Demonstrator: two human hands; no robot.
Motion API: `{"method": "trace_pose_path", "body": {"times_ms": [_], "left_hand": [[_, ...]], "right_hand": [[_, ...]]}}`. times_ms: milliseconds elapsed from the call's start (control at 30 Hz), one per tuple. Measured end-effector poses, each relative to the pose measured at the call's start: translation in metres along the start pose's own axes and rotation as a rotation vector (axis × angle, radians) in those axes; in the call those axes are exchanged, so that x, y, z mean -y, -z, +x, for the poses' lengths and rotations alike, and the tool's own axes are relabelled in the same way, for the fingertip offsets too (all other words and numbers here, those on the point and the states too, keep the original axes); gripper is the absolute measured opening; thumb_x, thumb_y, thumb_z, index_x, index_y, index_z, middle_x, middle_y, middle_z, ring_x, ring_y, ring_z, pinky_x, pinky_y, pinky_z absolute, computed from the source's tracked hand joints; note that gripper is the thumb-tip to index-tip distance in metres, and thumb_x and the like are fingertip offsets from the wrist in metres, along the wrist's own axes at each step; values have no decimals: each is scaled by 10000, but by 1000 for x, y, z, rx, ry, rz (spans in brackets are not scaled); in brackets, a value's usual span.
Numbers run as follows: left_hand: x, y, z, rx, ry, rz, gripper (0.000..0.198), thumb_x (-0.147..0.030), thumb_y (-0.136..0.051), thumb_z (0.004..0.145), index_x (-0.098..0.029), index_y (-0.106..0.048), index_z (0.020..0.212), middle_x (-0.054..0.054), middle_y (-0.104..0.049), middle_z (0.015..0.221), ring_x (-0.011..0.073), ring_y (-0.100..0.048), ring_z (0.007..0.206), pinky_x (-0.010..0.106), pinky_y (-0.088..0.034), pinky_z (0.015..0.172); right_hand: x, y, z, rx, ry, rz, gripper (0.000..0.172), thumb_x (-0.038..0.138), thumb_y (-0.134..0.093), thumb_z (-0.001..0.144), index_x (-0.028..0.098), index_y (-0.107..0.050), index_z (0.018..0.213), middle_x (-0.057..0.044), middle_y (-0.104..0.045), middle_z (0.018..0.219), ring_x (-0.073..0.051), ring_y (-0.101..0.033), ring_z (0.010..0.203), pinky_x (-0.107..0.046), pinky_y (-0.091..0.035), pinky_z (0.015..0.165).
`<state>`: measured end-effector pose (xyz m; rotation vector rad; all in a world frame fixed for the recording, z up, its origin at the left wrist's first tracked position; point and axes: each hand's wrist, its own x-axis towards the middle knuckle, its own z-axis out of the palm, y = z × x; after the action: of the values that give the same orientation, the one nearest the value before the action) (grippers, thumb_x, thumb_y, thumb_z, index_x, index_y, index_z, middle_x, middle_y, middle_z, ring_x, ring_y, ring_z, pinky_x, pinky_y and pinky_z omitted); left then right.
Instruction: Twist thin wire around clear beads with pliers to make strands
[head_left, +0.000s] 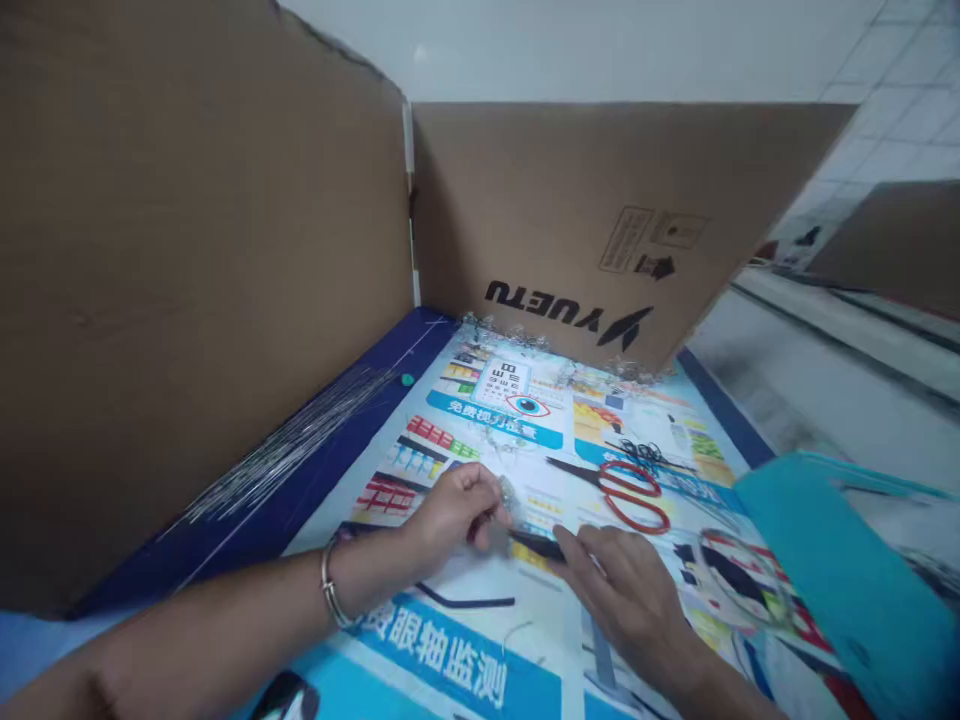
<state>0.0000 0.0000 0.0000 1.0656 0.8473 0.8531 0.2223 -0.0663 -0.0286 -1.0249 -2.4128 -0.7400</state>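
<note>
My left hand (469,508), with a bracelet at the wrist, is closed in a pinch over the printed sheet. What its fingers hold is too small and blurred to make out. A small wiry, glinting piece (508,490) shows just beyond those fingertips. My right hand (622,585) is closed around a dark, narrow, pointed piece (536,545), whose tip points left towards my left fingers. Its exact kind is unclear. Red-handled scissors (634,495) lie beyond my right hand, blades to the left. A bent black strip (465,601) rests below my left hand.
Cardboard panels (225,250) stand at the left and the back. A bundle of thin wires (300,440) lies along the left edge. Black tangled wire (645,455) is behind the scissors. Wiry pieces (517,335) line the back. A turquoise bag-like item (832,560) sits at right.
</note>
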Motion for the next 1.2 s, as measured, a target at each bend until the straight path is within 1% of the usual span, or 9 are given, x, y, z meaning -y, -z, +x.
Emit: {"method": "trace_pose_path", "body": {"times_ms": [167,333,700,967,1200], "left_hand": [[3,-1,1,19,26,-8,137,-260,-531,755,-154,-471,692,-6,-635,577,33,-425,305,143,-258,329],[2,-1,1,23,36,-11,135,-263,-532,754,-155,-478,693,-6,-636,579,31,-423,302,145,-244,328],[4,0,0,54,26,-56,136,-261,-540,752,-152,-482,695,-2,-631,578,32,-419,310,150,-261,333],[3,0,0,48,21,-42,159,-276,-543,761,-151,-482,685,0,-628,574,31,-423,310,145,-261,330],[3,0,0,49,16,-40,120,-243,-524,766,-151,-485,699,5,-632,579,31,-431,310,137,-265,326]], "right_hand": [[0,4,3,4,-6,-19,350,112,-563,797,142,-545,1145,-101,-600,933,-224,-544,836,-372,-391,701],[0,5,4,6,-15,-18,331,130,-568,798,160,-558,1127,-93,-603,928,-222,-548,837,-378,-397,720],[1,6,4,7,-15,-6,404,93,-602,761,133,-536,1157,-100,-605,929,-236,-544,844,-391,-392,712],[2,6,4,5,-21,-5,416,81,-599,756,140,-534,1163,-97,-599,932,-235,-546,859,-391,-397,728],[3,6,4,-6,-27,-1,424,84,-605,754,138,-527,1168,-96,-601,925,-237,-542,858,-393,-397,725]]}}
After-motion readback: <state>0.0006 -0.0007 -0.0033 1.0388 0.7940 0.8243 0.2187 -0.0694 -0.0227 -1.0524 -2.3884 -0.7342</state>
